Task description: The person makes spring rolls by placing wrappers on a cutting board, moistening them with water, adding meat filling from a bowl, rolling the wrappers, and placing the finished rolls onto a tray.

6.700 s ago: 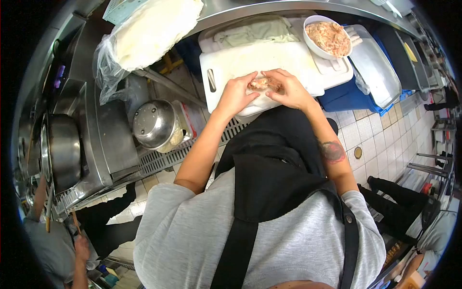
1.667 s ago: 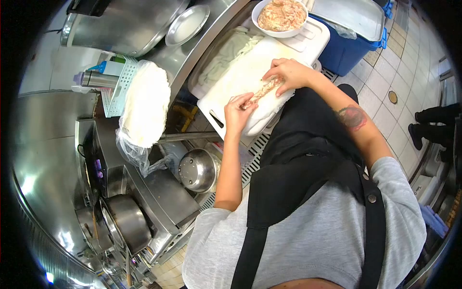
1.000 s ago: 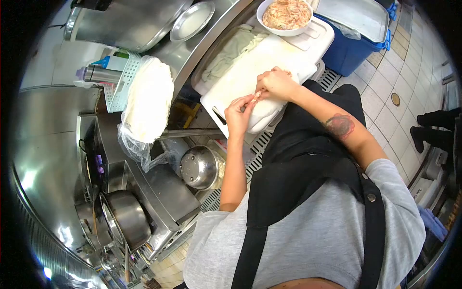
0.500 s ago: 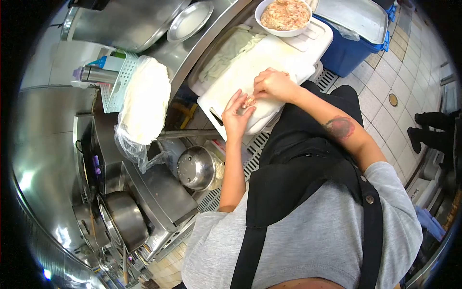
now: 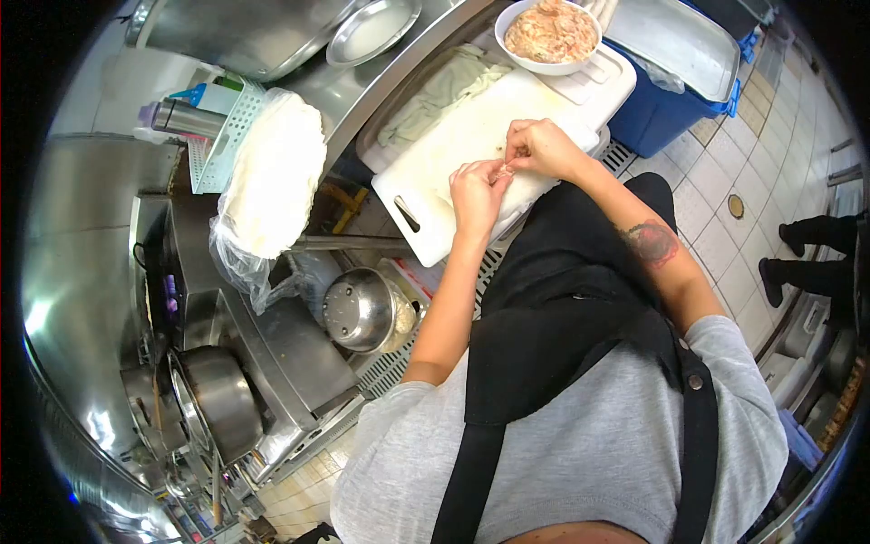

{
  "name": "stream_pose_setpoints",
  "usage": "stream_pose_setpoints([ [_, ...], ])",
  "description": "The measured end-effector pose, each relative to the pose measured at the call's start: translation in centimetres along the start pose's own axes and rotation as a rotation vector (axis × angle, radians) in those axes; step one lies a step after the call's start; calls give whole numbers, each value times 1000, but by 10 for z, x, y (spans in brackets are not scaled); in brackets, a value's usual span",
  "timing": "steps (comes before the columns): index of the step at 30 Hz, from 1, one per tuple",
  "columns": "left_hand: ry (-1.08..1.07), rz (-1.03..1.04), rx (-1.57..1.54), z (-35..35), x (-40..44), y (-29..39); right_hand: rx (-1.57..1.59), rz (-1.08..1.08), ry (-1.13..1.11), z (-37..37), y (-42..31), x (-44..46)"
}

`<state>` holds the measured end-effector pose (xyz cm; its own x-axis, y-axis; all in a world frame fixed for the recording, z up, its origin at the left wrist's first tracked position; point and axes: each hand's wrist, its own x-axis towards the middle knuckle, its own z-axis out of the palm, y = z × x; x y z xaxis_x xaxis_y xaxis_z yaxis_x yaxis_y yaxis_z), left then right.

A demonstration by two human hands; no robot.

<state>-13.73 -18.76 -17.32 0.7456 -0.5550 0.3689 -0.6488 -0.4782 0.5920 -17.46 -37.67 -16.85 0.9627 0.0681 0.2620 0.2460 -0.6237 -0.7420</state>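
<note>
Over the white cutting board (image 5: 421, 186), my left hand (image 5: 478, 195) and my right hand (image 5: 541, 150) meet fingertip to fingertip. Between them they pinch a small pale dumpling (image 5: 505, 170), with a trace of pinkish filling showing; the fingers hide most of it. Both hands have closed fingers. Beyond the right hand, a white bowl (image 5: 553, 65) holds a heap of orange-pink minced filling (image 5: 551, 34) on the far end of the board area. A pale green cloth (image 5: 439, 95) lies in the tray behind the board.
On the left sits a large white mass (image 5: 272, 177) in clear plastic, beside a pale green basket (image 5: 222, 145). Below are a steel pot (image 5: 358, 308) and a big stockpot (image 5: 217, 399). A blue bin (image 5: 657, 118) stands right; another person's legs (image 5: 811, 258) show farther right.
My left hand has moved right and its spread fingers have closed in. The fingertips of both hands now meet on the dumpling. The view has shifted slightly.
</note>
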Motion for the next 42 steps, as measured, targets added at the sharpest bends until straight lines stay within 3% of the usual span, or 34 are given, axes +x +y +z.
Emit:
stream_pose_setpoints([
  [4, 29, 22, 57, 8, 3, 5, 90, -13, 57, -5, -5, 1],
  [7, -34, -154, -54, 10, 8, 7, 150, -11, 2, -12, 8, -2],
  [9, -58, -121, -42, 11, 9, 3, 65, -19, -100, -14, 21, 0],
  [12, -44, -41, -46, 13, 10, 1, 115, 3, -78, -9, 30, -1],
  [15, -29, 17, -51, 11, 10, 9, 431, 84, -69, -8, 26, -2],
  [18, -1, 25, -53, 18, 14, 9, 434, 101, -47, -18, 14, -4],
  [21, -43, -66, -105, 24, 15, 7, 5, -67, -95, -18, 21, -3],
  [22, -68, -109, -129, 23, 16, 8, 32, 3, -108, -18, 19, -4],
  [25, -22, -70, -96, 24, 15, 8, -43, -56, -123, -22, 22, -3],
  [28, 46, 56, -33, 25, 16, 12, -45, -92, -67, -27, 15, -7],
  [34, -87, -112, -73, 27, 28, 11, 64, 4, -104, -31, 28, -8],
  [37, -68, -125, -76, 28, 25, 16, 419, 196, -31, -38, 25, -12],
  [41, -62, -30, -62, 36, 25, 16, 142, -27, -44, -33, 35, -12],
  [42, -65, -42, -73, 39, 27, 17, 182, -1, -26, -30, 37, -13],
])
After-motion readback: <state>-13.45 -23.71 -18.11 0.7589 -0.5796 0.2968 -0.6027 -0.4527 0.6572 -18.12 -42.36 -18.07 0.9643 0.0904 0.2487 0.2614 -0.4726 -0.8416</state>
